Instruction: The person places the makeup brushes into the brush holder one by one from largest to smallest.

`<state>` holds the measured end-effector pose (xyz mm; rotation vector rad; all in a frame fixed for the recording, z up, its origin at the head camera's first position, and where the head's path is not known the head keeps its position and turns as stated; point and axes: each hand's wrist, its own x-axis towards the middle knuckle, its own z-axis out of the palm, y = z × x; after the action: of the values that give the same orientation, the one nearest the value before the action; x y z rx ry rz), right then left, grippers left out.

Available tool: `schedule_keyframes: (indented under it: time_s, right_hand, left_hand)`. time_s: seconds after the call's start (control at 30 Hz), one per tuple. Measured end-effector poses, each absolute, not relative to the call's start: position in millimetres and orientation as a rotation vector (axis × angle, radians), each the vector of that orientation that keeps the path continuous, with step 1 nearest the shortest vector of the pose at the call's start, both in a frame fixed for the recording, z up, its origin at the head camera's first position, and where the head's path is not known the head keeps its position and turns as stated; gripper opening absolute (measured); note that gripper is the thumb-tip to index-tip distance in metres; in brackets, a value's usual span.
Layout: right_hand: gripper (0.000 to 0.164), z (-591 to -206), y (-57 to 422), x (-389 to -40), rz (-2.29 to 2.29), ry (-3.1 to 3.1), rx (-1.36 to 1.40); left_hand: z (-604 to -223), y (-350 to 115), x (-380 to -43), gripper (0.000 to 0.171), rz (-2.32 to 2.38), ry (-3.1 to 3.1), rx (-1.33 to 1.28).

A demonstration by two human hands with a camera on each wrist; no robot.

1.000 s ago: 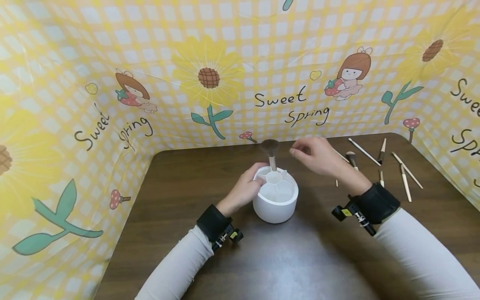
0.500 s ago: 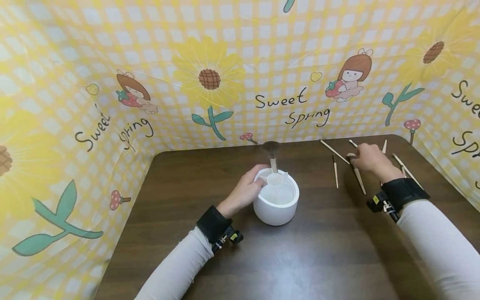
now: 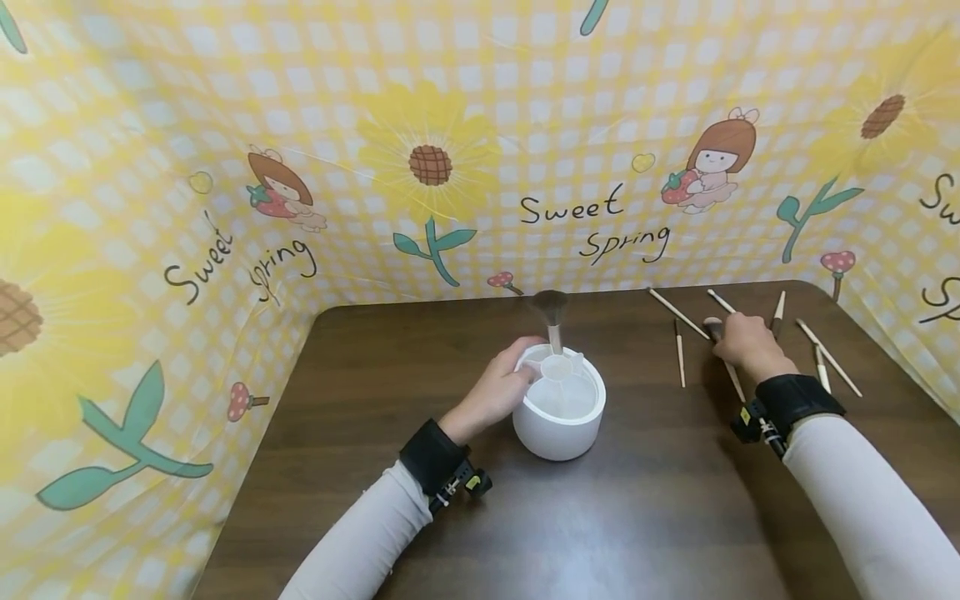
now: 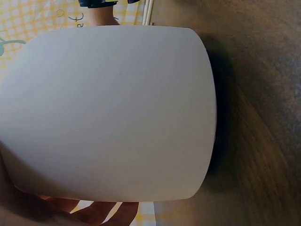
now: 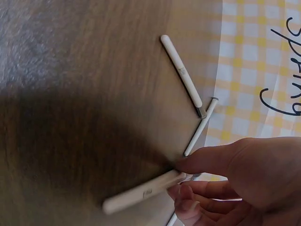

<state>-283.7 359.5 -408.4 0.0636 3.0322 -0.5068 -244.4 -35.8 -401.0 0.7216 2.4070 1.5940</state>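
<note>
My left hand [image 3: 497, 392] grips the rim of a round white divided brush holder [image 3: 557, 435], thumb over the edge. The holder's smooth white wall [image 4: 108, 113] fills most of the left wrist view, fingers curling along its side. A fluffy makeup brush [image 3: 552, 310] stands in a back compartment, bristles up. At the right of the table, my right hand [image 3: 752, 346] pinches another makeup brush [image 5: 143, 193] between thumb and fingers near its ferrule. Its pale handle points back toward me, and its dark bristle head [image 3: 712, 323] shows beside the fingers.
Several slim brushes lie around my right hand: a short one [image 3: 680, 360], a long one [image 3: 677, 312] near the back edge, and a crossing pair [image 3: 828, 358] farther right. A yellow checked cloth [image 3: 450, 250] rises behind the wooden table [image 3: 360, 367].
My right hand has moved from beside the holder, right to the loose brushes, and now pinches one near its head. The left hand keeps its grip on the holder.
</note>
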Motion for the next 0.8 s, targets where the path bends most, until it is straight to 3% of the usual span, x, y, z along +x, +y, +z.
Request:
schedule_keyframes:
  time_s: [0.33, 0.47, 0.7, 0.8]
  right_hand:
    - [0.026, -411.0, 367.8, -282.5, -0.533, 3.086, 0.080]
    - [0.021, -400.2, 364.5, -281.0, -0.556, 3.141, 0.092]
    - [0.035, -367.5, 347.7, -276.0, -0.637, 3.249, 0.168]
    - [0.030, -348.9, 336.9, -271.4, -0.736, 3.305, 0.176]
  left_hand:
    - [-366.4, -37.4, -221.7, 0.043, 1.586, 2.361, 0.745]
    - [-369.6, -37.6, -223.9, 0.043, 1.591, 2.353, 0.746]
    - [-398.3, -36.4, -243.7, 0.043, 1.606, 2.345, 0.720]
    - [-400.6, -35.7, -243.5, 0.043, 1.604, 2.365, 0.716]
